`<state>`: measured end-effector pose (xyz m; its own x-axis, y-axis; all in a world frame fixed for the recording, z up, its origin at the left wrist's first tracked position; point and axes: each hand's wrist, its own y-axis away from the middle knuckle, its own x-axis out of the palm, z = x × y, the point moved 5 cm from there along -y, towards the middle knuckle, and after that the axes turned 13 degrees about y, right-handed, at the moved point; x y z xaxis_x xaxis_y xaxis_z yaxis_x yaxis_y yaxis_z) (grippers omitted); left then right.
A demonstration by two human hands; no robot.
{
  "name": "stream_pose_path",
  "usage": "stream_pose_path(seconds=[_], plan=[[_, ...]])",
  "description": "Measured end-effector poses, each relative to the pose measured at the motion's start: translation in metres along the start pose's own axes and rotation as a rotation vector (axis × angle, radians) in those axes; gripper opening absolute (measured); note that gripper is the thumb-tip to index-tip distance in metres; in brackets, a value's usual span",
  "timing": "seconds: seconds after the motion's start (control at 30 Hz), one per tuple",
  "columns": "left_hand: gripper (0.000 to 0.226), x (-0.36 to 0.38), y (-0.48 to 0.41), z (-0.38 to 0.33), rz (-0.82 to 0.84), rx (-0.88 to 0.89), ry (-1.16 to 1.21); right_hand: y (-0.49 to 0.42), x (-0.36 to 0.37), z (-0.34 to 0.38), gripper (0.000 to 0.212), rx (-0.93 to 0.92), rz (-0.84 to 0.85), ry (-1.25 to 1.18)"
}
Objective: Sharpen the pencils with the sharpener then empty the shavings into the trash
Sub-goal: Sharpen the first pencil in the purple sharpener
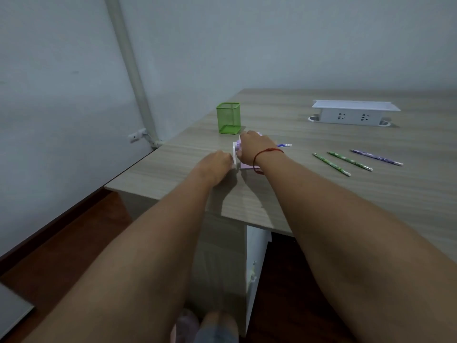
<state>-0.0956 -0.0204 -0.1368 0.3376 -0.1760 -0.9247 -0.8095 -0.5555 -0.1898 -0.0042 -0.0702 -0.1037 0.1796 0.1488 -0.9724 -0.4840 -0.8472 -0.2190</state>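
A small pink and lilac crank sharpener (244,166) stands on the wooden desk (321,194) near its left edge. My right hand (254,148) grips the sharpener's body from above and hides most of it. My left hand (217,164) pinches the white crank handle (234,153) on the sharpener's left side. A blue pencil (284,145) sticks out of the sharpener to the right, behind my right wrist. Two green pencils (331,164) (350,161) and a purple pencil (377,157) lie loose on the desk further right.
A green mesh pen holder (228,118) stands just behind the sharpener. A white socket box (351,112) sits at the back right of the desk. The desk's left edge drops to a dark wooden floor (61,243); a white drawer unit (254,263) is below.
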Motion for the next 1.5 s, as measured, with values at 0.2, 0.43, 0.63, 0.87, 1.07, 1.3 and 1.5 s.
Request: stream_pose_path(seconds=[0.2,0.43,0.63,0.87,1.07,1.3,1.5], plan=[[0.030,0.003,-0.027,0.013,0.091,0.022,0.022,-0.004,0.009,-0.002,0.039,-0.045,-0.075,0.005],[0.021,-0.030,-0.063,0.005,0.071,0.159,-0.197,-0.006,0.012,-0.006,0.038,-0.071,-0.092,0.030],[0.022,-0.055,-0.058,-0.009,-0.107,0.278,-0.344,-0.007,0.002,-0.008,0.036,-0.091,-0.032,0.084],[0.021,-0.057,-0.023,-0.022,-0.176,0.300,-0.294,-0.006,0.001,-0.005,0.042,-0.051,-0.014,0.055],[0.022,-0.029,0.012,-0.021,-0.078,0.169,-0.076,-0.004,0.001,-0.001,0.044,-0.041,-0.007,0.070],[0.026,-0.008,-0.002,-0.008,0.048,0.006,-0.021,-0.005,0.005,-0.003,0.042,-0.054,-0.042,0.044],[0.030,-0.003,-0.029,0.008,0.183,0.041,-0.041,-0.005,0.006,-0.006,0.041,-0.111,-0.107,0.052]])
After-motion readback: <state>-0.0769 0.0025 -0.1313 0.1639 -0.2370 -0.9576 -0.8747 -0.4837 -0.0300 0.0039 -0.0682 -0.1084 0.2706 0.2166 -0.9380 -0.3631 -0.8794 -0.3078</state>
